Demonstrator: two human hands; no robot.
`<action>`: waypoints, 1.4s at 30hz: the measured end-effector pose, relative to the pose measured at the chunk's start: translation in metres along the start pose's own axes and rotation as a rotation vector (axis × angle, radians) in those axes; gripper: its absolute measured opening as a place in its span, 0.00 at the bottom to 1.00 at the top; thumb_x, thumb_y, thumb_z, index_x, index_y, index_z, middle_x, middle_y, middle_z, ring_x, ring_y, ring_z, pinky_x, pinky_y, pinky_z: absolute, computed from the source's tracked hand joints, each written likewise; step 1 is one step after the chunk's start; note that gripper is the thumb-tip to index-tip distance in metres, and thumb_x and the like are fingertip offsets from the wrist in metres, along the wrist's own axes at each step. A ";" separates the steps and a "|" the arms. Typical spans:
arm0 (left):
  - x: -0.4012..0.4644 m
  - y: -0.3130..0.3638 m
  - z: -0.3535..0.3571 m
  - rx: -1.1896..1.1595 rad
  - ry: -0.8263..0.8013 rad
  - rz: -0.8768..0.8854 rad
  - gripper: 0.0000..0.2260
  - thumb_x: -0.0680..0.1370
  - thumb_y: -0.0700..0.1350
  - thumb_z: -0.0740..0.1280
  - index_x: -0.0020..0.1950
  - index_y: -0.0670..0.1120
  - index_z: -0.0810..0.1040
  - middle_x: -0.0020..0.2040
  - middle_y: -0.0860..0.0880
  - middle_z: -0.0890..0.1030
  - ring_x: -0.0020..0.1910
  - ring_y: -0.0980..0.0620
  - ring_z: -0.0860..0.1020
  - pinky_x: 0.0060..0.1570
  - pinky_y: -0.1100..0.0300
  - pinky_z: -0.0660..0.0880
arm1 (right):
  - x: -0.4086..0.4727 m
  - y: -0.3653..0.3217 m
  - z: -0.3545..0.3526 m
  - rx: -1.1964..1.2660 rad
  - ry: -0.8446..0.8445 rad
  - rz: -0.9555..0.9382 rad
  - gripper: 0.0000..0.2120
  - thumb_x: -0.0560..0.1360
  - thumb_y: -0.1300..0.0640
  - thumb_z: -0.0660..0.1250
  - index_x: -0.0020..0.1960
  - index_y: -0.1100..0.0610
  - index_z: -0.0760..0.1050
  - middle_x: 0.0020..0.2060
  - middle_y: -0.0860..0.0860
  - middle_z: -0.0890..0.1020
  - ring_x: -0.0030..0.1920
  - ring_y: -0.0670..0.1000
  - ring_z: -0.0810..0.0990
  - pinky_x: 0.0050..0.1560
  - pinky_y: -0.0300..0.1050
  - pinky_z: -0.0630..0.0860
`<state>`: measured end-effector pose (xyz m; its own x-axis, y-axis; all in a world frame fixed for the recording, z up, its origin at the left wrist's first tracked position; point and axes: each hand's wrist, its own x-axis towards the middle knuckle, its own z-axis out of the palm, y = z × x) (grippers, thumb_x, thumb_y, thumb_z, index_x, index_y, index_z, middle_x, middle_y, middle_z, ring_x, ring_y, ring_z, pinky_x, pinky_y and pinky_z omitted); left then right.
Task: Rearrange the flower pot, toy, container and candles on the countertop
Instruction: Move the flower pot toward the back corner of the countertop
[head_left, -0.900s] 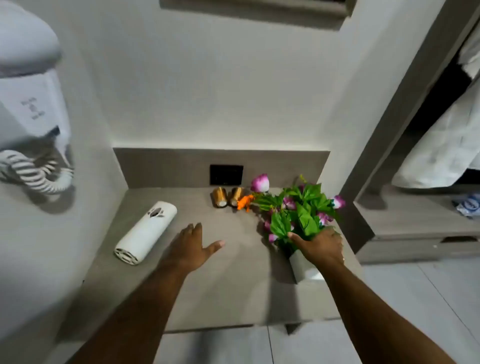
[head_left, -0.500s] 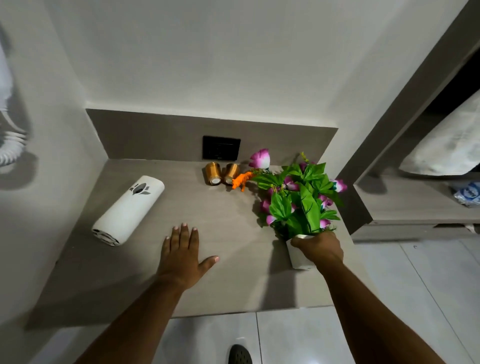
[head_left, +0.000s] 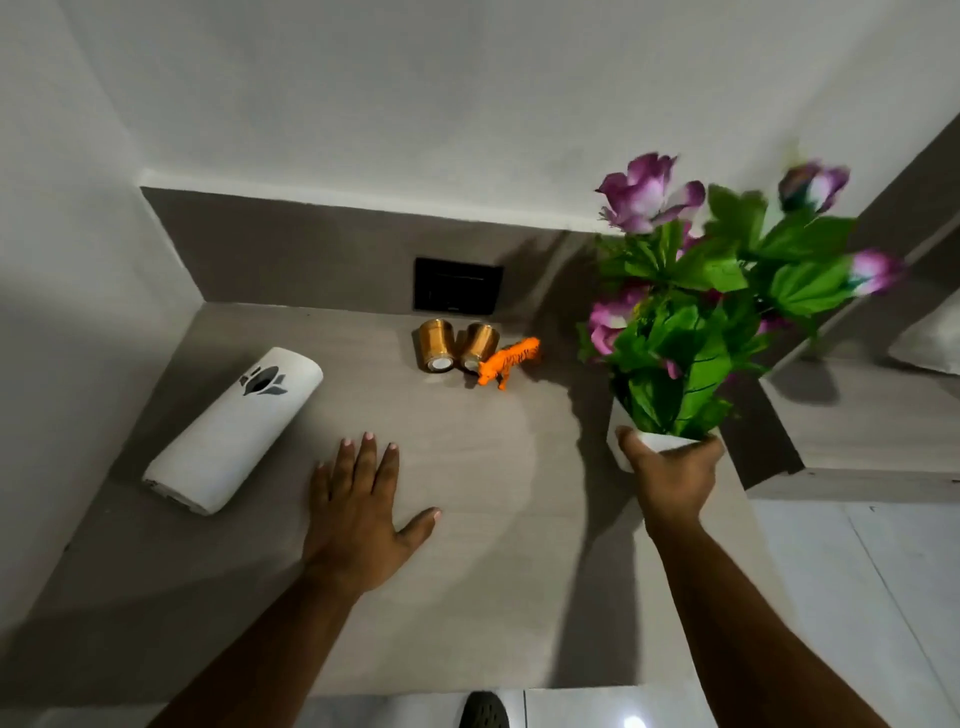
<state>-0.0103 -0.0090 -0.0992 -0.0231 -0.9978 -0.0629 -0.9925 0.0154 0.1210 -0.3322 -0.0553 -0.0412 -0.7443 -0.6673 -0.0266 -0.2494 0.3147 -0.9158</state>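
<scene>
Head view: relocating the pot along the counter's right edge.
Right hand (head_left: 672, 475) is closed around the white pot (head_left: 655, 440), apparently raised above the counter (head_left: 519, 467). Left hand (head_left: 358, 512) lies flat, fingers spread, holding nothing. Keep the pot upright and clear the toy (head_left: 508, 359) and 2 candles (head_left: 457, 345) near the back edge. Container (head_left: 234, 428) lies near the left edge.

Countertop (head_left: 519, 519): bare centre and 6 o'clock edge, passable. Obstacles: white container (head_left: 234, 431) lying at 9 o'clock; two candles (head_left: 457, 351) touching toy (head_left: 508, 361) at 12 o'clock, before the black wall plate (head_left: 458, 286). Flower pot (head_left: 644, 447) foliage fills 2 o'clock; left hand (head_left: 358, 514) lies flat mid-surface.
</scene>
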 end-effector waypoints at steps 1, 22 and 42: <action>0.003 0.000 0.000 0.009 -0.003 -0.005 0.44 0.69 0.76 0.43 0.77 0.50 0.55 0.79 0.44 0.56 0.77 0.40 0.51 0.72 0.39 0.50 | 0.001 0.003 0.004 0.015 -0.005 -0.012 0.41 0.60 0.51 0.83 0.66 0.56 0.66 0.53 0.48 0.75 0.52 0.50 0.74 0.54 0.41 0.69; 0.033 0.001 0.005 -0.017 0.060 0.006 0.42 0.70 0.74 0.51 0.75 0.48 0.62 0.76 0.41 0.64 0.75 0.38 0.59 0.70 0.37 0.57 | 0.112 -0.006 0.073 0.041 -0.021 -0.067 0.40 0.62 0.60 0.82 0.67 0.62 0.63 0.60 0.59 0.79 0.57 0.58 0.80 0.55 0.44 0.74; 0.034 0.004 0.002 -0.001 0.041 -0.027 0.43 0.69 0.75 0.48 0.76 0.49 0.61 0.77 0.42 0.61 0.76 0.39 0.56 0.72 0.38 0.54 | -0.024 -0.066 0.141 -0.132 -0.349 -0.013 0.25 0.76 0.43 0.68 0.63 0.60 0.75 0.55 0.58 0.82 0.56 0.60 0.80 0.51 0.45 0.72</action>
<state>-0.0152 -0.0424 -0.1027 0.0083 -0.9996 -0.0258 -0.9926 -0.0114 0.1206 -0.2107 -0.1555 -0.0363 -0.4906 -0.8543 -0.1714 -0.3520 0.3743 -0.8579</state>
